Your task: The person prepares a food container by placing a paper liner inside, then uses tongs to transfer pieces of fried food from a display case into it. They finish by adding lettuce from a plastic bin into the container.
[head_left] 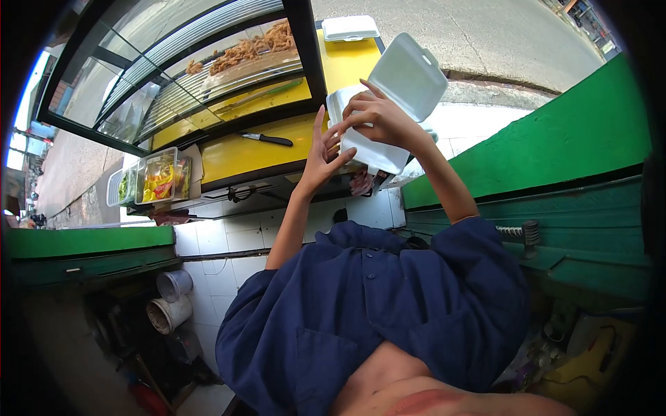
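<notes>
An open white foam box (378,154) lies at the right end of the yellow counter, its lid (409,76) tilted back away from me. My right hand (374,116) is over the box's inside, with its fingers bent and the index finger raised. At the box's left edge is my left hand (325,151), fingers apart and pointing up. The fingertips of both hands come close together; whether something small is between the right fingers cannot be made out. A closed foam box (350,28) sits at the counter's far end.
A glass case (208,76) with fried food (253,52) stands on the yellow counter (229,156). A black-handled knife (267,139) lies before it. Plastic tubs (158,179) with packets are at the left end. Green walls (541,132) flank me; buckets (168,312) stand lower left.
</notes>
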### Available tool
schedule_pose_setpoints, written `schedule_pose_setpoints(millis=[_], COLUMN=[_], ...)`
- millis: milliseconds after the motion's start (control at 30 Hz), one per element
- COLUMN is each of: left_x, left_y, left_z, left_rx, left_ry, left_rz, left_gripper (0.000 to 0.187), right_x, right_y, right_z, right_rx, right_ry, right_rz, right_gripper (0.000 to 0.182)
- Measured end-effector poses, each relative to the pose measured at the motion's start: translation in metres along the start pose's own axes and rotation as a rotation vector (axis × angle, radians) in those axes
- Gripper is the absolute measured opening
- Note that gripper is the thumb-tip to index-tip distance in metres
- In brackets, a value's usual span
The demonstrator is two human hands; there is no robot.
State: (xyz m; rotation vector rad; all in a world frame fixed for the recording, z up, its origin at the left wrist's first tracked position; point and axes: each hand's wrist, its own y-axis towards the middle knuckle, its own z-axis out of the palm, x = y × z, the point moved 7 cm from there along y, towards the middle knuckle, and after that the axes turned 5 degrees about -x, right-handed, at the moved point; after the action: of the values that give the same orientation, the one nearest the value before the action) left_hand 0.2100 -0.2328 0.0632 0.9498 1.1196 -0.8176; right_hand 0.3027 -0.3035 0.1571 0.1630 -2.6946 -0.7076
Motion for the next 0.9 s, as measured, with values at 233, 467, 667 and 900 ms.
schedule_pose_setpoints(millis=[233, 467, 667, 900], left_x=[0.003, 0.007, -0.001, -0.044], left_y=[-0.057, -0.123, -0.155, -0.206], left_z=[-0.025, -0.059, -0.137, -0.284], left_rx=[-0.234, -0.425, -0.585, -0.957], left_ry=[0.245, -0.145, 0.215, 0.344], left_rz=[-0.007, -0.317, -0.096, 0.031], left_gripper=[0.074, 0.073, 0.08, 0.068], right_x=[0.019, -0.006, 0.013, 0.059], right_y=[-0.033, -0.075, -0.021, 0.103], right_z=[-0.029, 0.047, 0.147, 0.271], right_rx=[-0.508, -0.739, -0.455, -0.28], right_ry=[-0.221, 0.905, 1.06, 1.35], right_rz=[0.275, 0.751, 0.796, 0.773], right_gripper=[0.034, 0.064, 0.058, 0.04])
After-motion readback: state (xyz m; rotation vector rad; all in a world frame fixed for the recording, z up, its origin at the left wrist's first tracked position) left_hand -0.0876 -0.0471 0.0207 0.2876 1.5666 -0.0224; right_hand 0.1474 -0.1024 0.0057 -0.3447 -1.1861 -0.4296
